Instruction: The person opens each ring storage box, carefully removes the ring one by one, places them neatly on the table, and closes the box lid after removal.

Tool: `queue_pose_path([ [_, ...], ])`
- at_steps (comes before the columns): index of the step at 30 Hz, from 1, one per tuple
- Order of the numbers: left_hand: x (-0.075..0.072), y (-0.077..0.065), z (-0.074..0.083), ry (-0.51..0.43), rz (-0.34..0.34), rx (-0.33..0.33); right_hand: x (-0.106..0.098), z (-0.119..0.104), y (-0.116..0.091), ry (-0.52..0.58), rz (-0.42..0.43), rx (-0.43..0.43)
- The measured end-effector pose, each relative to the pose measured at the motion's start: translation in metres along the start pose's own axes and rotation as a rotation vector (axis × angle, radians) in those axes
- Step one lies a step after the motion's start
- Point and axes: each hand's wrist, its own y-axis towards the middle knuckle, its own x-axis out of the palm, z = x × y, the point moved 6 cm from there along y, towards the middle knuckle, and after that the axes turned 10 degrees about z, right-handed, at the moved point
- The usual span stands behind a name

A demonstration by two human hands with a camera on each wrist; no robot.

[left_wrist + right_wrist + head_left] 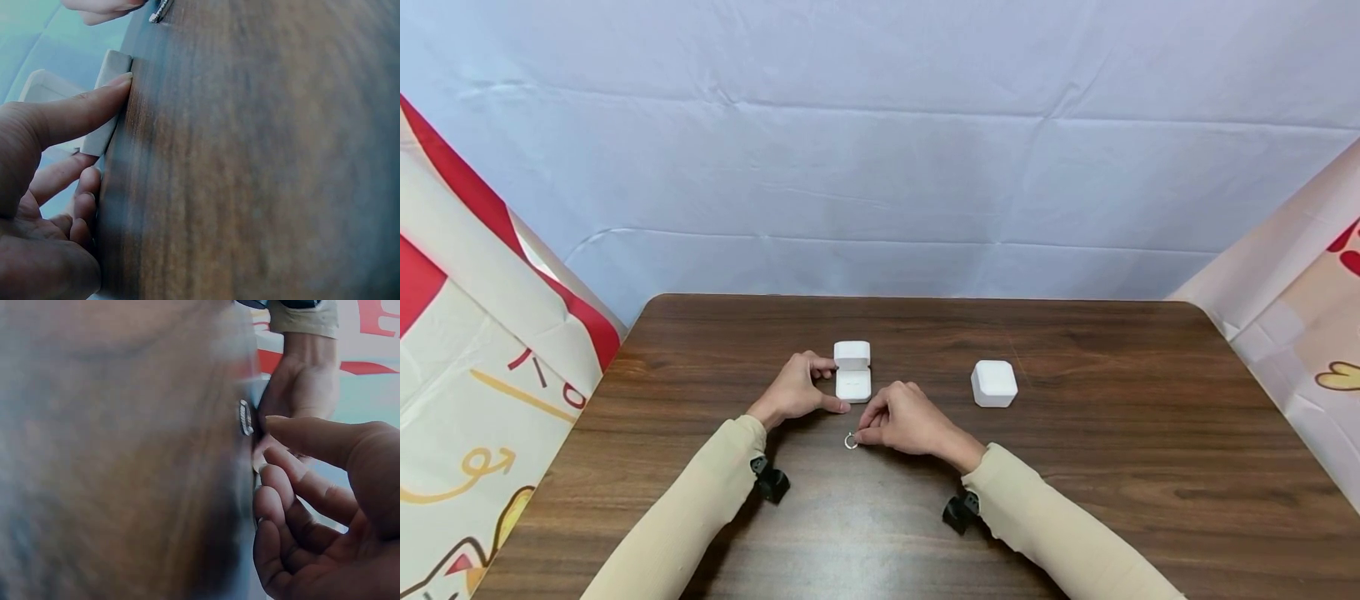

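Note:
A small white ring box [853,387] stands with its lid raised on the wooden table. My left hand [797,387] holds it from the left, thumb along the front edge and index finger at the side. In the left wrist view that thumb lies across the box wall [106,134]. A silver-coloured ring [850,442] is in front of the box, at the tips of my right thumb and index finger. My right hand [908,419] pinches it at its right edge, close over the tabletop. The ring [244,417] looks studded in the right wrist view.
A second white box [994,383], its lid down, stands to the right of my right hand. The brown wooden table [1150,433] ends at a pale cloth backdrop [880,183]. Printed cloths hang at both sides.

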Motion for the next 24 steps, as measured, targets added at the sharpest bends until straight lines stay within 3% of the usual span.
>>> queue_pose_path([
  [13, 0.001, 0.0, 0.0, 0.004, -0.01, -0.017, -0.032, 0.01, 0.012, 0.068, 0.124, 0.084],
  [24, 0.002, 0.0, 0.002, 0.016, 0.004, -0.004, -0.042, 0.025, 0.019, 0.16, 0.192, 0.171],
])
